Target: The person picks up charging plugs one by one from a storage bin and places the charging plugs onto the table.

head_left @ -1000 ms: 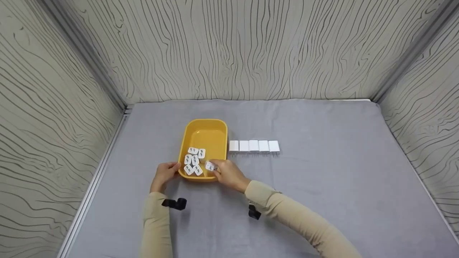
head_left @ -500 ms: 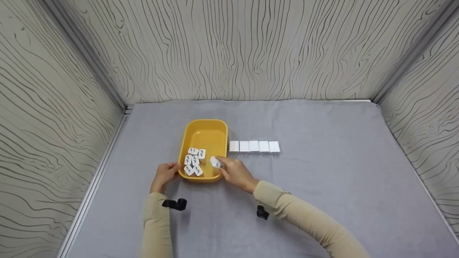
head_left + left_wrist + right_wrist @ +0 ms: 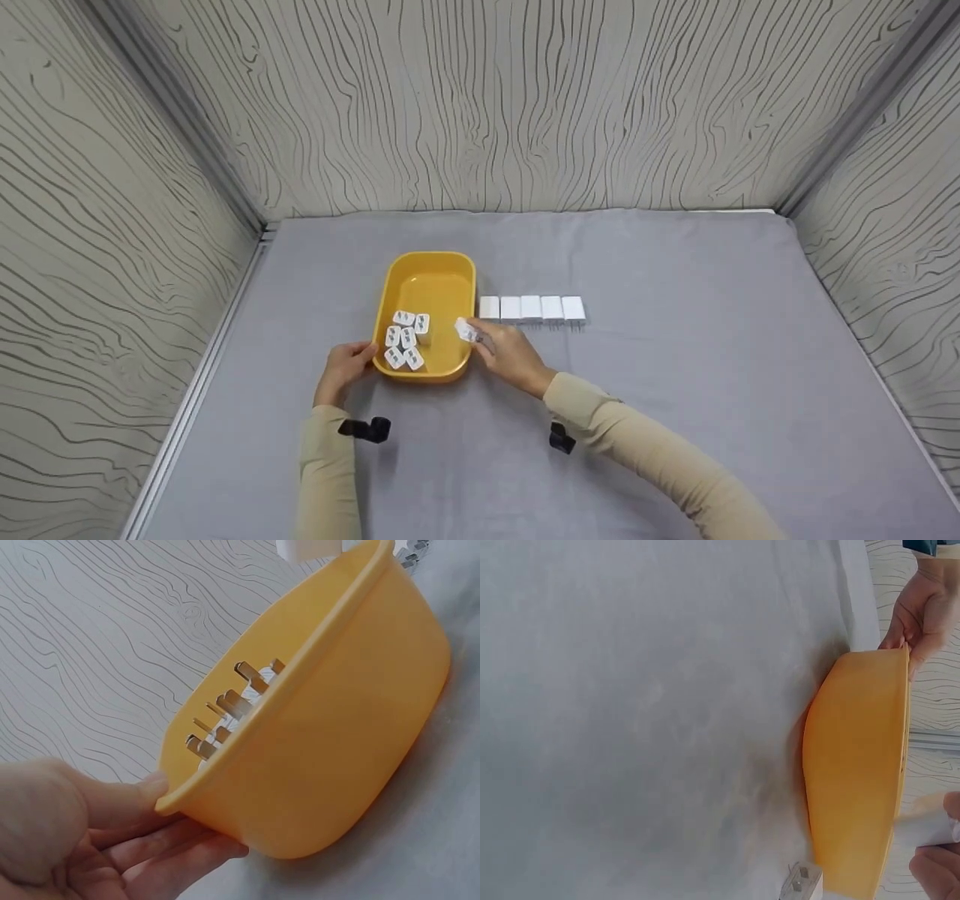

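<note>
My left hand (image 3: pixel 346 366) pinches the near left corner of a yellow tub (image 3: pixel 442 289). In the left wrist view its thumb (image 3: pixel 124 799) lies over the rim and its fingers are outside, beneath it. Over the tub's right rim, my right hand (image 3: pixel 517 358) holds a white plug adapter (image 3: pixel 466 330) between thumb and fingers. That adapter (image 3: pixel 922 829) appears in the right wrist view just past the rim. Several more white plug adapters (image 3: pixel 408 337) stand grouped in the tub's near left part, their metal prongs (image 3: pixel 232 701) pointing up.
A row of several white adapters (image 3: pixel 531 307) lies right of the tub, prongs toward me. One adapter (image 3: pixel 802 883) shows close to the tub wall. Grey cloth (image 3: pixel 712 337) covers the table, and wood-patterned panels (image 3: pixel 480 105) enclose it.
My right hand has carried the plug adapter right and slightly up, from inside the tub to its right rim. The left hand keeps its grip on the tub.
</note>
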Motion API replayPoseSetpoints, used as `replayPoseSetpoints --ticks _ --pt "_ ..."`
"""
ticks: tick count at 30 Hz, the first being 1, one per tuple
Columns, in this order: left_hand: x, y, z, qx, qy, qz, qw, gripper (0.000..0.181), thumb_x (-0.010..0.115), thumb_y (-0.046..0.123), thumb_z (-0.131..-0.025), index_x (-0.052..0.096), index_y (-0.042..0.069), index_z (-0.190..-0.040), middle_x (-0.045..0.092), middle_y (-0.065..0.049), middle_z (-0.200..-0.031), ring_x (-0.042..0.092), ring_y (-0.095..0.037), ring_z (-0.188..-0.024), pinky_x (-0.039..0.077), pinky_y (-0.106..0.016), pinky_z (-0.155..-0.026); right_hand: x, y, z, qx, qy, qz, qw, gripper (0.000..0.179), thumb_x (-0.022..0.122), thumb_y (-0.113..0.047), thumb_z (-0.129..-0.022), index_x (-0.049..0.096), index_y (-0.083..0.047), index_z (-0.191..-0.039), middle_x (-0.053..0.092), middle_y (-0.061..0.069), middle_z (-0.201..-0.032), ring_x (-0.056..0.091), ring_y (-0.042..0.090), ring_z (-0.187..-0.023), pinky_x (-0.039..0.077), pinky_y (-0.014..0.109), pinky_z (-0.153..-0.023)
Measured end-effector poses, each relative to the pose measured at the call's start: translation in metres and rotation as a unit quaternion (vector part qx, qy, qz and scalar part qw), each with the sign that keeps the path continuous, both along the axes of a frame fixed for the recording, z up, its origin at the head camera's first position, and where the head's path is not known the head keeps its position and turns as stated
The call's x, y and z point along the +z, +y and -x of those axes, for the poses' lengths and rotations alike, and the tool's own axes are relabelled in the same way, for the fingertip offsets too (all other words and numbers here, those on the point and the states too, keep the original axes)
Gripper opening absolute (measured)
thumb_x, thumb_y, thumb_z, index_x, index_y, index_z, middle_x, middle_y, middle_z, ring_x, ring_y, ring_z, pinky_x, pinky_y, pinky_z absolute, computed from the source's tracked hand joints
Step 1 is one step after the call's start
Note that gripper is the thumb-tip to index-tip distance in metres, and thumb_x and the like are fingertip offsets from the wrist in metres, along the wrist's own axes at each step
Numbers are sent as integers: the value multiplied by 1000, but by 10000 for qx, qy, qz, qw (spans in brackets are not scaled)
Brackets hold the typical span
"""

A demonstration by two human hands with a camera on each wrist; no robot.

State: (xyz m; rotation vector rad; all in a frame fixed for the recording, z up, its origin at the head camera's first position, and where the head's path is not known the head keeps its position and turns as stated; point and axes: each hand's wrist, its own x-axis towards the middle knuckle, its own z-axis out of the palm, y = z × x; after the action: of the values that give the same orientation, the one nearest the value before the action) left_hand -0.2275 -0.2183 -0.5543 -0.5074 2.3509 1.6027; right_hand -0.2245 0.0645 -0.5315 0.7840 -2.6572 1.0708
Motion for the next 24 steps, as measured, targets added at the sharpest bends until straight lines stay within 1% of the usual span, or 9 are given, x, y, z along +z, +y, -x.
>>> replayPoseSetpoints --ticks 6,11,13,18,22,24 --pt "0 0 0 36 -53 -42 10000 38 51 14 -100 56 -12 -127 61 -29 -123 60 -8 -83 56 -28 -83 -1 10 3 -185 63 -40 9998 39 66 -1 -85 61 5 -123 70 22 -115 68 34 -102 55 41 -90" --pt "-1 0 1 34 6 -108 9999 38 52 13 -99 55 -13 -126 61 -28 -124 60 -6 -81 55 -23 -76 -5 19 5 -316 130 -107 9994 39 67 0 -83 63 4 -121 71 22 -109 70 33 -95 57 40 -85" --pt "-2 -1 1 29 36 -94 9999 37 52 12 -99 56 -13 -125 62 -28 -124 60 -6 -79 54 -20 -74 -7 22 5 -360 180 -131 9991 38 67 0 -82 63 4 -120 72 22 -108 70 33 -94 57 40 -84" --pt "-1 -1 2 -16 -28 80 10000 37 52 14 -99 57 -11 -126 62 -27 -124 60 -6 -79 55 -21 -74 -10 27 6 -443 273 -175 9985 36 68 0 -82 65 4 -118 72 22 -106 71 33 -91 57 41 -81" --pt "0 0 2 -67 -7 132 9999 37 53 15 -98 58 -11 -125 63 -27 -122 60 -5 -78 53 -19 -72 -12 32 9 -518 182 -116 9984 37 68 1 -81 65 4 -118 72 23 -105 71 33 -89 57 42 -80" --pt "-1 -1 2 -100 67 139 9998 37 53 14 -98 58 -12 -123 64 -27 -120 60 -5 -76 53 -18 -70 -13 34 10 -563 141 -100 9983 36 69 1 -81 65 5 -117 72 23 -104 71 34 -89 57 42 -80"
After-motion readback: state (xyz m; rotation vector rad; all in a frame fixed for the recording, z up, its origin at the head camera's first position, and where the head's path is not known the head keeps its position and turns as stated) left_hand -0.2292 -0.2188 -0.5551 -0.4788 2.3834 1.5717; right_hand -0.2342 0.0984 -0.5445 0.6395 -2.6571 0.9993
